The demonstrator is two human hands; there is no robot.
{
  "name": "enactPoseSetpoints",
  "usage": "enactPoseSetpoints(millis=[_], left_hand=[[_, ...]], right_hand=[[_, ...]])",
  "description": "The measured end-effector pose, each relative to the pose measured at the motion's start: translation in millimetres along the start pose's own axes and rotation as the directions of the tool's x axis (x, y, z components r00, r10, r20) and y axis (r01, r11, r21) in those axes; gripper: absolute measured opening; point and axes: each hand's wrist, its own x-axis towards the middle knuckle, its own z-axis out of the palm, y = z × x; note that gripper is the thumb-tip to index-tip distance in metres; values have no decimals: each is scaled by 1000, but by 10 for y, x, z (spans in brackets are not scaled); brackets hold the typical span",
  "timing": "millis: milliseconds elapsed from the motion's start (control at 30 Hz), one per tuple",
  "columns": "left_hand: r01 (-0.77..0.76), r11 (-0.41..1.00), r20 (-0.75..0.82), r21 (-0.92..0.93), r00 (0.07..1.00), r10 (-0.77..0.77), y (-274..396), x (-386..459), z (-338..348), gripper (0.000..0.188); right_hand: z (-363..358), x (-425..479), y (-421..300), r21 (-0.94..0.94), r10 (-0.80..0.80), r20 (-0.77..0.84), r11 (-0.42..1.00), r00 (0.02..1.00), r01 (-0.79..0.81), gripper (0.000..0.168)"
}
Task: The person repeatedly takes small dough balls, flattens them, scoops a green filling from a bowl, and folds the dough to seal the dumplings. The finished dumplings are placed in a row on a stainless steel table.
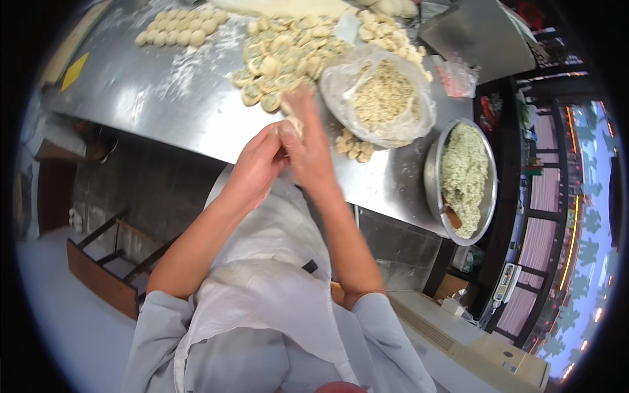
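In front of my apron, my left hand (263, 154) and my right hand (309, 140) meet over the table's near edge. A pale piece of dough (296, 124) shows between them, by my right thumb, partly covered by the fingers. My left fingers curl around its near side, while my right fingers are stretched out and blurred. Just beyond lie many flattened dough rounds (282, 54), several topped with greenish filling. Right of my hands stands a clear plastic bag (334, 93) of pale crumbly mixture (385, 93), with small dough lumps (354, 147) beside it.
Rows of dough balls (179, 29) sit at the far left of the floured steel table (147, 108). A metal bowl (432, 182) of green-flecked filling (464, 172), with a brown utensil (452, 217) in it, stands at the right edge. A wooden stool (103, 280) is at lower left.
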Motion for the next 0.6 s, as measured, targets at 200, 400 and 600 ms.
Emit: enactPoseSetpoints(millis=[200,400,600], left_hand=[[84,996,22,-11,996,-84,92,-83,12,48],[16,993,-11,118,1000,-15,58,-128,140,51],[-72,997,39,42,997,71,-124,-94,-92,49]], right_hand=[[-184,-43,-76,83,135,235,984,963,-159,71],[18,-137,143,-14,-22,-95,1000,995,21,35],[6,-125,57,162,78,66,983,995,-88,60]])
